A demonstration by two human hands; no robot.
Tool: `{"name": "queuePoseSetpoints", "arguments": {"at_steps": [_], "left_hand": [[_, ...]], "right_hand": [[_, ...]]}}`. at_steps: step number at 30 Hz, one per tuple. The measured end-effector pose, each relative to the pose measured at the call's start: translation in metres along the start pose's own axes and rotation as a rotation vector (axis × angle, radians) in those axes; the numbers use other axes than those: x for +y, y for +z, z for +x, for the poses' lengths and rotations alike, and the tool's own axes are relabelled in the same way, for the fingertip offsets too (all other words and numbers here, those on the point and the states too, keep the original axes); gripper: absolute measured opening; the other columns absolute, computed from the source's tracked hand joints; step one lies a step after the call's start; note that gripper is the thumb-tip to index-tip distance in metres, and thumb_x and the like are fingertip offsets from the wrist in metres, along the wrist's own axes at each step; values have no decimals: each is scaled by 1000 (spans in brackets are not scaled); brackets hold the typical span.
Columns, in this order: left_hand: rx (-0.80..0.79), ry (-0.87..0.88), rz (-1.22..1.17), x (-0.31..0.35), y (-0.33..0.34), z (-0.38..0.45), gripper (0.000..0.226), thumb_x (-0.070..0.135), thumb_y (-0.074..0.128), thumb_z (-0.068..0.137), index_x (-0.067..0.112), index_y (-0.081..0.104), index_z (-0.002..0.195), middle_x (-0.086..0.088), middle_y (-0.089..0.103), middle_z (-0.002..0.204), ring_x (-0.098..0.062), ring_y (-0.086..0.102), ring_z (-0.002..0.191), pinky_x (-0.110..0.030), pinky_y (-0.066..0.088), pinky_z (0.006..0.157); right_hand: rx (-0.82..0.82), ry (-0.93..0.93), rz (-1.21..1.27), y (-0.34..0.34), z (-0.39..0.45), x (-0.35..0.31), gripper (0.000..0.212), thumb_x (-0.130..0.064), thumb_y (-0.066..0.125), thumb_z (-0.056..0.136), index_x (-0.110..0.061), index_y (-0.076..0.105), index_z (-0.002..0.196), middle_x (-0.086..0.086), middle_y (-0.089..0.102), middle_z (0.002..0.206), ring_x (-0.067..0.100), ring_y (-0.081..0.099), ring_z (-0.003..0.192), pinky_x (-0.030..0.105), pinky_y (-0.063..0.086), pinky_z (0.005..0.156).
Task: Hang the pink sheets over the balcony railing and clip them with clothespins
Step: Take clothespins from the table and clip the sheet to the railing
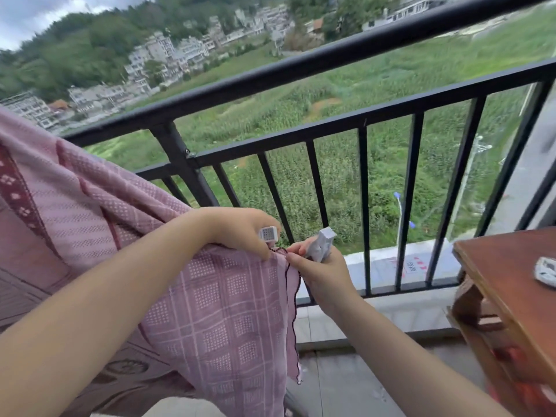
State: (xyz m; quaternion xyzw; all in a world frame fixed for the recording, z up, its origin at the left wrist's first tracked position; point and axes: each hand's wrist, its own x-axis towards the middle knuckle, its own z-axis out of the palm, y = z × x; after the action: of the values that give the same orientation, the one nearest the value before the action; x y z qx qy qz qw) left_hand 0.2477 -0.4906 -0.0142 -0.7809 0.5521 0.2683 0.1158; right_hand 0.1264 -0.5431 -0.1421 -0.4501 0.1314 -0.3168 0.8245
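The sheet (99, 212) is hanging over the rail (301, 66) at the far left and sagging down in front of the person, its right corner being held up below the rail, not yet over it. The left hand (243, 228) is pinching that corner by the hem, with a white clothespin (267, 235) tucked in its curled fingers. Just beside it, the right hand (320, 270) is nipping the same scalloped edge and gripping a second peg (322, 245) (both grips are clamped, on cloth and peg together). So the step looks like spreading the sheet before pegging. Next, I'd guess, the corner is needing a lift over the bare rail, then a peg squeezed on. At far right, another peg (546, 271) is lying on the counter (499, 266).
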Motion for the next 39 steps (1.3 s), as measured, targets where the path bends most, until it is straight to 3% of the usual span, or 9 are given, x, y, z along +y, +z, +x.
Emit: {"name": "queuePoseSetpoints", "arguments": {"at_steps": [3, 12, 17, 21, 26, 30, 33, 36, 39], "left_hand": [[21, 18, -97, -1, -2, -5, 19, 20, 62, 80, 20, 50, 65, 11, 51, 51, -2, 43, 39, -12, 36, 40], [307, 112, 72, 9, 8, -7, 24, 20, 66, 75, 15, 50, 57, 4, 49, 54, -11, 46, 52, -25, 37, 52], [421, 106, 207, 14, 7, -9, 21, 24, 58, 84, 5, 62, 93, -8, 66, 86, -25, 60, 80, -39, 51, 73], [485, 127, 300, 14, 15, -9, 17, 16, 48, 85, 5, 58, 77, -8, 59, 76, -22, 53, 72, -33, 47, 66], [689, 297, 337, 10, 29, -14, 11, 2, 55, 71, 4, 65, 73, -6, 62, 70, -22, 53, 74, -36, 50, 62], [779, 518, 536, 8, 43, -21, 18, -8, 56, 61, 8, 64, 57, -2, 62, 57, -22, 58, 60, -30, 51, 46], [814, 561, 617, 2, 54, -25, 24, -6, 51, 67, 10, 65, 56, 0, 63, 55, -20, 60, 56, -26, 49, 45], [867, 565, 528, -3, 58, -29, 14, -8, 66, 60, 6, 69, 61, -5, 68, 60, -22, 63, 60, -29, 53, 49], [885, 565, 482, -3, 59, -30, 13, -6, 63, 64, 4, 70, 65, -6, 69, 64, -23, 64, 61, -29, 54, 54]], "right_hand": [[21, -26, -22, 4, -6, -1, 52, 19, 55, 75, -22, 60, 44, 10, 56, 68, 24, 54, 70, 41, 46, 75], [83, -40, -193, 0, -16, 6, 28, 9, 61, 77, -9, 50, 58, 3, 52, 59, 9, 53, 55, 19, 46, 55], [70, -70, -836, -21, -12, -10, 35, -35, 63, 79, -16, 36, 67, -4, 37, 55, 12, 34, 49, 25, 28, 48], [-211, 86, -1127, -39, -9, -35, 29, -22, 52, 85, -26, 27, 72, -4, 38, 65, 10, 35, 53, 25, 28, 48], [-388, -21, -1378, -45, -6, -60, 12, -13, 51, 84, -19, 44, 93, -10, 40, 71, 7, 37, 54, 16, 32, 45], [-334, -259, -1380, -45, -6, -70, 30, -11, 64, 79, -6, 59, 107, -3, 49, 91, 15, 52, 68, 15, 43, 65], [-302, -340, -1427, -44, -14, -69, 35, -14, 71, 74, -2, 63, 106, 11, 60, 90, 23, 57, 73, 33, 49, 73], [-302, -362, -1460, -39, -22, -63, 33, -16, 72, 73, -1, 65, 101, 13, 63, 84, 23, 55, 70, 34, 48, 71], [-338, -405, -1480, -32, -27, -59, 27, -14, 70, 75, 1, 66, 97, 15, 65, 80, 26, 57, 70, 28, 41, 65]]}}
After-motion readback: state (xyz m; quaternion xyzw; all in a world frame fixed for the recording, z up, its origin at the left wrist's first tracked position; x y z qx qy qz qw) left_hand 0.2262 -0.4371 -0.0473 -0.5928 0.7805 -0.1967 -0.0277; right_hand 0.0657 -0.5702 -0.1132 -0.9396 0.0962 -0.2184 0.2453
